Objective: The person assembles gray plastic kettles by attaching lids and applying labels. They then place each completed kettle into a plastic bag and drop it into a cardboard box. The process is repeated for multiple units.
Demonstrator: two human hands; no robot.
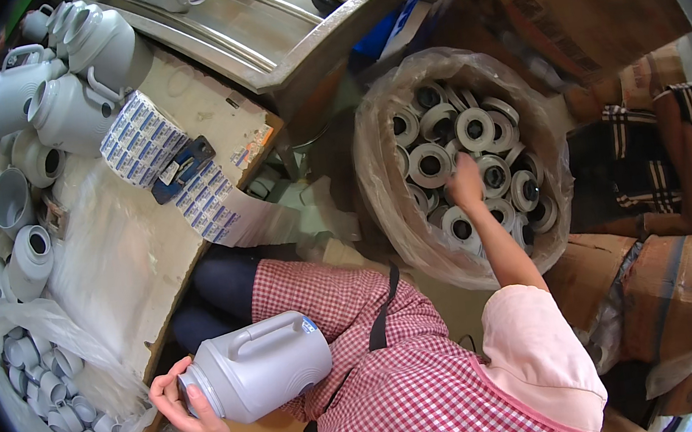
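A grey plastic jug body (273, 365) with a side handle lies across my lap, its open neck toward the left. My left hand (192, 402) is closed round that neck, thumb on the near side. A small blue and white sticker (309, 327) shows near the jug's base end. My right hand (466, 181) reaches down into a large bag-lined container (377, 187) of grey ring-shaped lids (474, 129). It touches the rings in the middle of the pile. Its fingers point down among them and are partly hidden, so their grip does not show.
On the worktable (127, 283) at left lie a strip of blue and white labels (143, 141) and a blue-black device (183, 168). Several grey jugs (69, 111) crowd its far edge. A bag of small grey caps (50, 386) stands front left. Cardboard boxes (670, 290) and a seated person (656, 164) are at right.
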